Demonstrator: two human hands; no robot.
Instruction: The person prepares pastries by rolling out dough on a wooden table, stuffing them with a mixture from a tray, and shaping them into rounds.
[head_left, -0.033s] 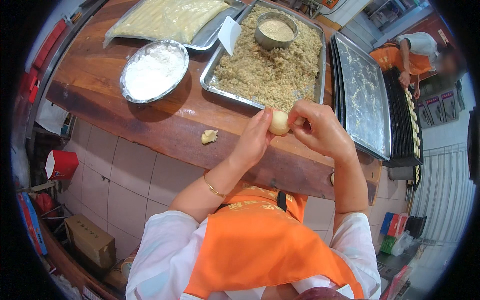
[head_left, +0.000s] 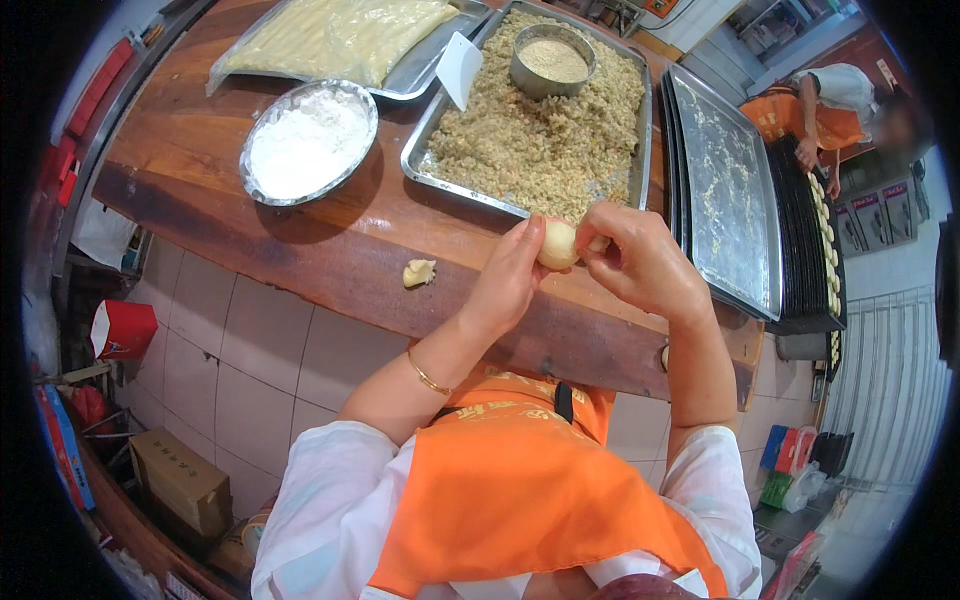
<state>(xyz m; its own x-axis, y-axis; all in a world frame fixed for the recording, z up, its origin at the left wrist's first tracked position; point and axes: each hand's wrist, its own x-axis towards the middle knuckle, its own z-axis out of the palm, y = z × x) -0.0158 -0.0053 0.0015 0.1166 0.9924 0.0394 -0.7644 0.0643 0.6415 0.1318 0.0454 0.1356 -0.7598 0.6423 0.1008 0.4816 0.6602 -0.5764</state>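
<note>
red carton (head_left: 122, 328) low left by the tiled wall, brown cardboard box (head_left: 180, 480) below it, clear bag of yellow dough (head_left: 335, 38) on far tray. my left hand (head_left: 510, 275) + right hand (head_left: 635, 258) both pinch the dough ball (head_left: 558, 244) over the wooden counter (head_left: 330, 240) edge. vs earlier frame: no change.

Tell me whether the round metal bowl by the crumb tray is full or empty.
Full: the round metal bowl holds a heap of white flour that reaches nearly to its rim, on the wooden counter left of the crumb tray.
</note>
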